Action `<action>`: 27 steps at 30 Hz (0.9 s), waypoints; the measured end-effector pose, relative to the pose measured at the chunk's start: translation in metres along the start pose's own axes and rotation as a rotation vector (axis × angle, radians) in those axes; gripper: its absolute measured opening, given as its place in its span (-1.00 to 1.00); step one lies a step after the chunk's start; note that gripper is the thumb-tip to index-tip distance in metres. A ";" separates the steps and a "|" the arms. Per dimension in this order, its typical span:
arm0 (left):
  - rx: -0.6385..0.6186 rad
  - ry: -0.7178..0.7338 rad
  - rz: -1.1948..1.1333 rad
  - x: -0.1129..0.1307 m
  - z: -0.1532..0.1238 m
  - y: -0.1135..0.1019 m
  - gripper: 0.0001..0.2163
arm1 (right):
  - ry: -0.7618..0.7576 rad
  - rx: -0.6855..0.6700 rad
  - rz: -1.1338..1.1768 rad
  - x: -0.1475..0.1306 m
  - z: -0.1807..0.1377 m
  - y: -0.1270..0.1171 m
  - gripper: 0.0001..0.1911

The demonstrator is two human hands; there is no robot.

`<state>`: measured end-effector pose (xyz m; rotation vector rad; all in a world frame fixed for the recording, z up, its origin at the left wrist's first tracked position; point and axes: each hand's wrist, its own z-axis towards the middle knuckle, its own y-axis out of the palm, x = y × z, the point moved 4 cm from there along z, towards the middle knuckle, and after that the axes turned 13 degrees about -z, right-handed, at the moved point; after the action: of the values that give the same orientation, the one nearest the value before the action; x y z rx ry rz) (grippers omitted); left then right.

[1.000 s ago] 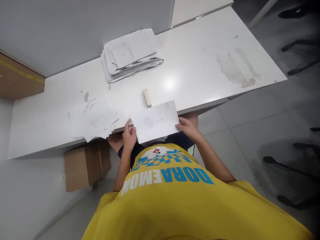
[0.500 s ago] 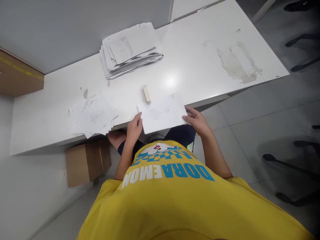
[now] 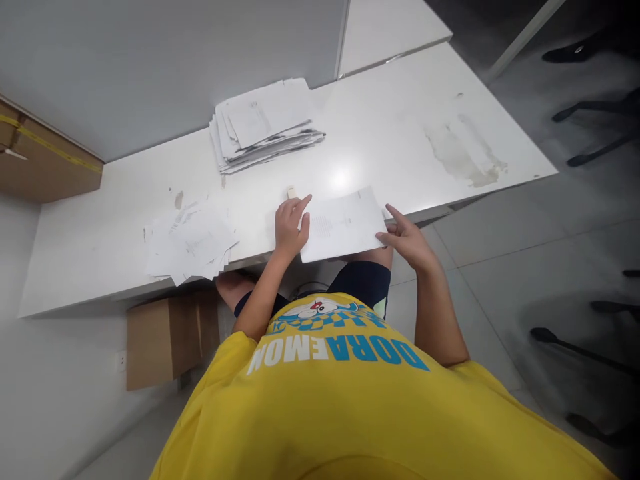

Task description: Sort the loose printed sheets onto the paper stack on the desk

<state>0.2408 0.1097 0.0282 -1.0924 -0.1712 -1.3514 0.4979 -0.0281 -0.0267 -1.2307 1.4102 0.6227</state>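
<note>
Printed paper sheets (image 3: 345, 227) lie at the front edge of the white desk and overhang it slightly. My right hand (image 3: 407, 243) pinches their right edge, thumb on top and forefinger stretched out. Over the sheets' left end is my left hand (image 3: 291, 227), its thumb and forefinger apart. Just behind its fingers, the end of a small beige stapler (image 3: 291, 192) shows; the rest is hidden by the hand. Whether the left hand touches the stapler cannot be made out.
A loose pile of papers (image 3: 193, 243) lies to the left on the desk (image 3: 115, 207). A thick paper stack (image 3: 270, 123) stands against the grey partition. Cardboard boxes sit at the far left (image 3: 55, 160) and under the desk (image 3: 150, 343). Chair legs (image 3: 585, 350) are at right.
My left hand has left the sheets' left edge and moved up and right to the stapler, covering most of it. My right hand still holds the sheets. The view has shifted slightly.
</note>
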 end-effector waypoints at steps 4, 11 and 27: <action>-0.209 0.080 0.103 -0.010 0.018 0.007 -0.52 | -0.016 -0.067 -0.013 -0.003 0.005 0.005 0.00; -0.495 0.052 0.280 -0.015 0.020 0.026 -0.55 | -0.064 -0.093 -0.096 -0.008 0.007 0.010 -0.06; -0.259 0.049 0.249 -0.034 0.033 0.004 -0.51 | -0.379 0.416 -0.556 -0.068 -0.001 -0.045 -0.38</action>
<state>0.2505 0.1562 0.0209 -1.2497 0.1767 -1.1948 0.5283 -0.0203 0.0488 -1.0337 0.7745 0.1477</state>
